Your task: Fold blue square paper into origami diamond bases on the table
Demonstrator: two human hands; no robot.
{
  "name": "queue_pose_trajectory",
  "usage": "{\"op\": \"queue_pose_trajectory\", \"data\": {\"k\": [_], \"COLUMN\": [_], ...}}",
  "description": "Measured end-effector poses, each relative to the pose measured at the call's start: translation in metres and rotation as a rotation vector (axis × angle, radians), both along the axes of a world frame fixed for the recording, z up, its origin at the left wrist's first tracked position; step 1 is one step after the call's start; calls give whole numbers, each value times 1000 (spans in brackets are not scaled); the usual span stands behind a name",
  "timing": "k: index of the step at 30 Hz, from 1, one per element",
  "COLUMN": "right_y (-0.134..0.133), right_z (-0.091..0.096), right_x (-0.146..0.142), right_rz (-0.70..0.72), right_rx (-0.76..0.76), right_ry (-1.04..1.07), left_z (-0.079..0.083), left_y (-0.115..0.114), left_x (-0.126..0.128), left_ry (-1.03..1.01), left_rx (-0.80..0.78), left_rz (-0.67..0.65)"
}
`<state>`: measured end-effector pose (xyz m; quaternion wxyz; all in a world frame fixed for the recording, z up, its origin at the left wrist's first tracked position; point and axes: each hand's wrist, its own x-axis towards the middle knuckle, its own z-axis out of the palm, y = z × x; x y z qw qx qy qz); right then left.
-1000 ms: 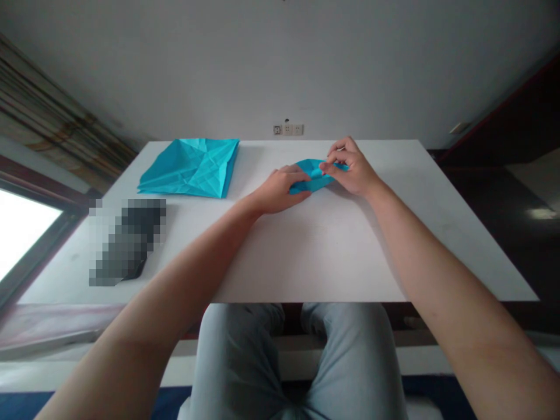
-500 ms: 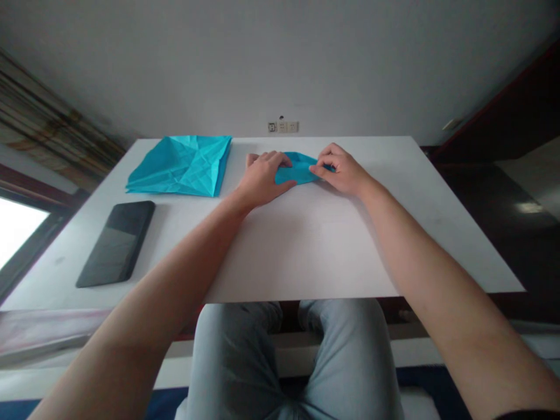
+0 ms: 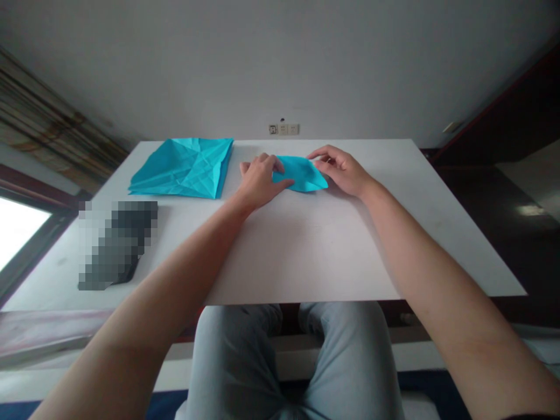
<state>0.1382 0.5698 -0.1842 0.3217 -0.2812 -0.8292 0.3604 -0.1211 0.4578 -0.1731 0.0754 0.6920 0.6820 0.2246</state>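
Observation:
A small folded piece of blue paper lies flat on the white table near its far edge. My left hand rests on the paper's left end, fingers spread and pressing down. My right hand lies at the paper's right end with its fingers stretched out along the upper edge, touching it. Neither hand lifts the paper.
A larger creased blue sheet lies at the far left of the table. A dark flat object, blurred out, sits near the left front edge. A wall socket is behind the table. My knees show below the front edge.
The folded paper has been laid flat and pressed down. My right hand went from pinching the paper's tip to stretched fingers along its edge; my left hand shifted slightly left.

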Motion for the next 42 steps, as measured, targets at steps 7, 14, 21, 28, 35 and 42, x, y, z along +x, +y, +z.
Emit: {"op": "queue_pose_trajectory", "data": {"k": [7, 14, 21, 28, 35, 42], "right_y": [12, 10, 13, 5, -4, -19], "right_z": [-11, -14, -20, -5, 6, 7], "right_x": [3, 4, 5, 9, 10, 0], "right_rz": [-54, 0, 91, 94, 121, 62], "right_rx": [98, 109, 245, 242, 194, 176], "right_ry": [-93, -119, -213, -379, -499, -596], "left_z": [3, -1, -5, -6, -4, -6], "left_y": [0, -3, -4, -8, -8, -8], "left_x": [1, 5, 5, 6, 4, 13], "left_ry": [-15, 16, 49, 64, 97, 109], "left_rx": [-5, 11, -23, -56, -130, -120], "left_rz": [-149, -212, -229, -255, -289, -193]}}
